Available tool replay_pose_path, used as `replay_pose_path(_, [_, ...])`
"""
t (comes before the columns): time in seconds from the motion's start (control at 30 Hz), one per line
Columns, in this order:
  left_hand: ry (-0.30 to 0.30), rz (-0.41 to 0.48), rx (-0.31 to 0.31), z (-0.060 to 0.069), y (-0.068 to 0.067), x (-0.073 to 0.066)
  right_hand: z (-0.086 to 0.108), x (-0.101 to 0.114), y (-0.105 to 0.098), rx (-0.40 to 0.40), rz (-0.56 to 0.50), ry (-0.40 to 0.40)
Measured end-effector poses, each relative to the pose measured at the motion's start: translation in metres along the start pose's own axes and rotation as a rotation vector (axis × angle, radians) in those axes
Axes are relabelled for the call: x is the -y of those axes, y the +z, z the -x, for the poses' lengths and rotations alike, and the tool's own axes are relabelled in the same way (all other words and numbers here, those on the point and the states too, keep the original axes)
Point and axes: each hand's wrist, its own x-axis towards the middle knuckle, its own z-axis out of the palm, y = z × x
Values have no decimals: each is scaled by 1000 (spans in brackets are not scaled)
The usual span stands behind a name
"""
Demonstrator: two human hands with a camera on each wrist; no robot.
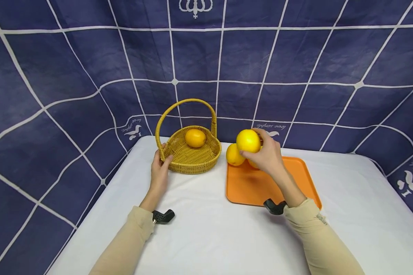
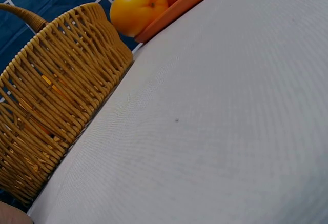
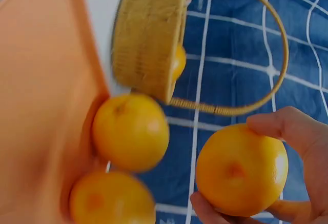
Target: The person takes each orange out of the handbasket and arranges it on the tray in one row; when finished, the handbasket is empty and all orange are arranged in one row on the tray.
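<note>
My left hand (image 1: 160, 170) grips the left rim of a round wicker basket (image 1: 192, 168), thumb inside and fingers by the handle's foot. One orange (image 1: 195, 138) lies in the basket. In my right hand (image 1: 269, 154) an orange (image 1: 248, 141) is held between thumb and fingers, raised above the orange-coloured tray (image 1: 254, 189). Two more oranges rest at the tray's far left corner; the right wrist view shows the nearer orange (image 3: 130, 131) and the other orange (image 3: 113, 199) side by side. From the head, the held fruit and hand partly cover one of them.
A white cloth (image 1: 199, 229) covers the table. Behind it and on the left hangs a dark blue curtain (image 1: 199, 53) with white lines. The basket's tall arched handle (image 1: 189, 101) stands upright over its opening. A narrow gap separates basket and tray.
</note>
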Motion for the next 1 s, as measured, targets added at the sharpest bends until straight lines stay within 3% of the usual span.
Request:
replay_pose_path(0.17, [11, 19, -1, -4, -1, 9, 10, -21, -16, -79, 11, 18])
replay_pose_path(0.37, [44, 0, -13, -13, -2, 30, 18, -51, -35, -176, 7, 78])
replay_pose_path(0.53, [29, 8, -19, -13, -3, 28, 19, -67, -46, -219, 23, 134])
replay_pose_path(0.77, [9, 30, -10, -6, 0, 8, 19, -87, -41, -138, 51, 234])
replay_pose_path(1.0, [34, 23, -23, -13, -2, 26, 22, -109, -22, -11, 66, 296])
